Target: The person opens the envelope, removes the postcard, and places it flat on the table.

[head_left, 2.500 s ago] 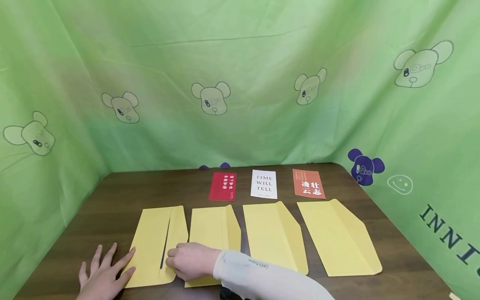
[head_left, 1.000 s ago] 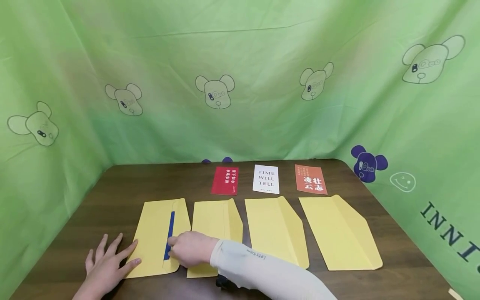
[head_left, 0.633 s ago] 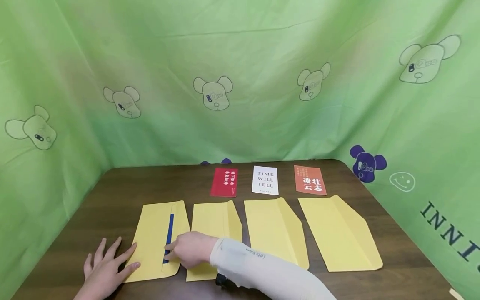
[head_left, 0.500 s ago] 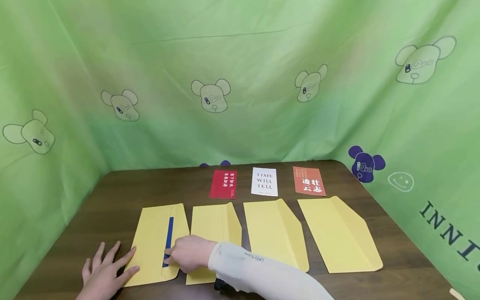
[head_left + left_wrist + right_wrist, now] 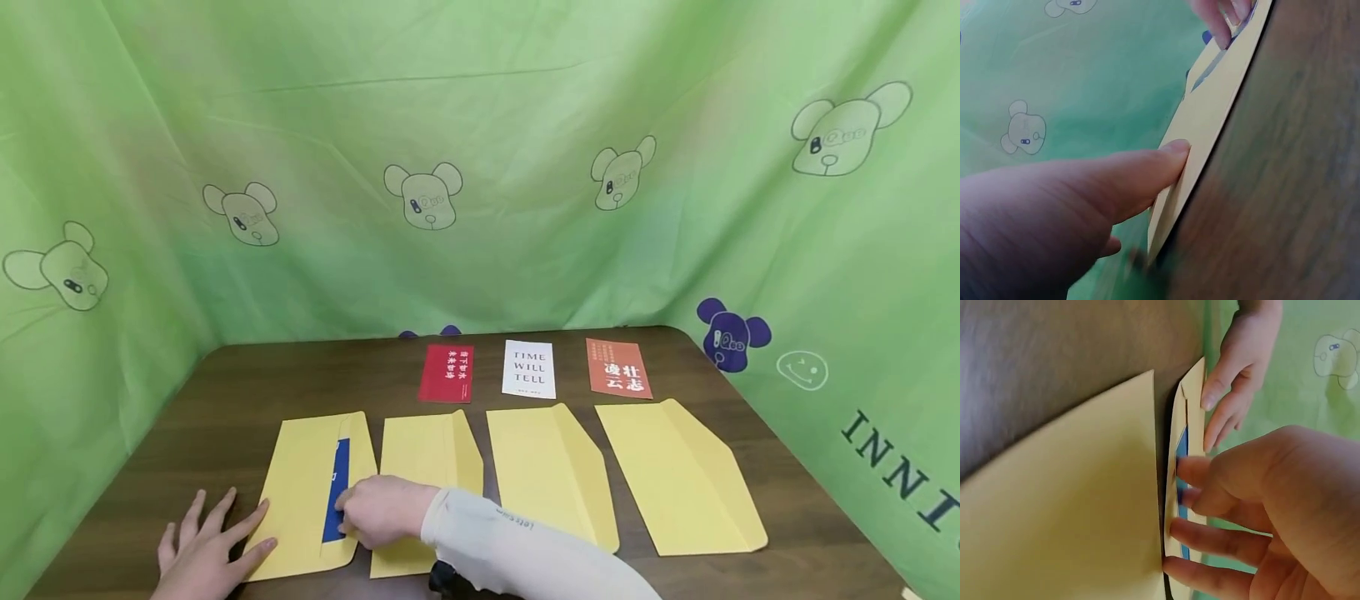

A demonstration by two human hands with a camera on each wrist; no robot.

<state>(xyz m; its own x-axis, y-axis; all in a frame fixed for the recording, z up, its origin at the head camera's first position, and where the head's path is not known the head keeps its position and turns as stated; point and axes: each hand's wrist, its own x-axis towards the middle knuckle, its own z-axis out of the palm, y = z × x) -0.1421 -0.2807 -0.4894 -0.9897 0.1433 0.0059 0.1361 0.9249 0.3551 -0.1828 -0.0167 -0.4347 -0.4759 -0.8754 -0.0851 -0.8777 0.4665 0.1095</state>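
Observation:
A dark blue card [image 5: 341,462] with white marks sticks partway out of the slot of the leftmost yellow envelope [image 5: 296,483], whose flap lies unfolded to the right. My right hand [image 5: 386,510] pinches the exposed edge of this card between thumb and forefinger; the other fingers touch the flap side in the right wrist view. My left hand [image 5: 202,550] lies with spread fingers at the envelope's left side. Its thumb [image 5: 1175,149] presses on the yellow paper in the left wrist view. The rest of the card is hidden inside.
Three more yellow envelopes with unfolded flaps lie in a row to the right: one under my right forearm [image 5: 416,450], a middle one [image 5: 532,467] and a far right one [image 5: 667,475]. Behind them lie a red card [image 5: 442,375], a white card [image 5: 528,383] and an orange card [image 5: 607,379].
The blue card has come farther out of the envelope's slot toward the right, from a thin strip to a wider band showing white marks. My left hand has stayed nearly in place.

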